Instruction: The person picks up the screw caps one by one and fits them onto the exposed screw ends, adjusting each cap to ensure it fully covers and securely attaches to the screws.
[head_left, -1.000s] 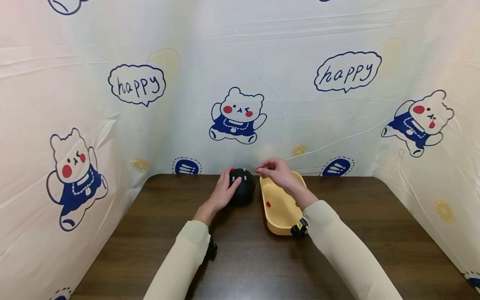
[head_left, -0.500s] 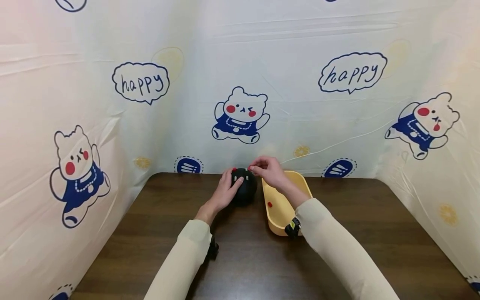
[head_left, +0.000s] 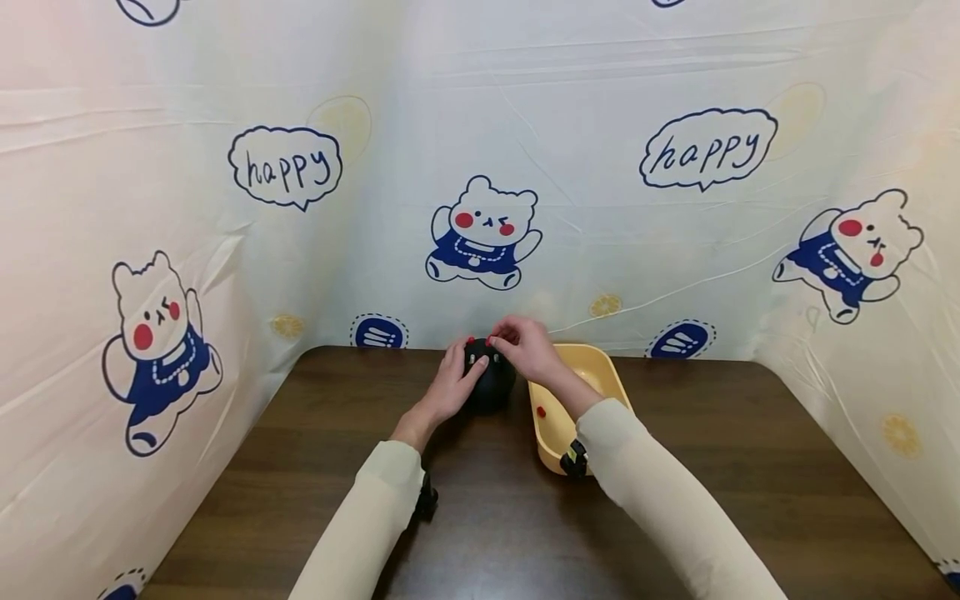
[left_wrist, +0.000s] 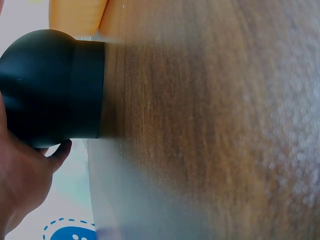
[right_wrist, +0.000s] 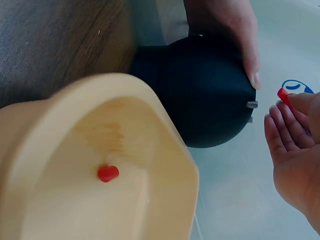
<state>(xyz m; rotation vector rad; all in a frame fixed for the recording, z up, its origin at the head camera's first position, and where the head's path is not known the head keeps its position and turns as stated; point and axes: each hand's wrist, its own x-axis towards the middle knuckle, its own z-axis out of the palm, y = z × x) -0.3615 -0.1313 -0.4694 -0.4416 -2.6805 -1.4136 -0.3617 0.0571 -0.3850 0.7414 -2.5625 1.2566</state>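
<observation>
Here's the left hand at nine o'clock of the black dome on the desk, grip wrapped round its side, some fingertips lost behind the curve. A red cap shows at the dome's eleven o'clock, tiny from the head camera, and two short metal pegs poke out up top. Over at two o'clock, the right hand's grip is pinching a red piece, just clear of the dome in the right wrist view. Four o'clock, the yellow tray, partly hidden by the right forearm, with a loose red bit inside.
</observation>
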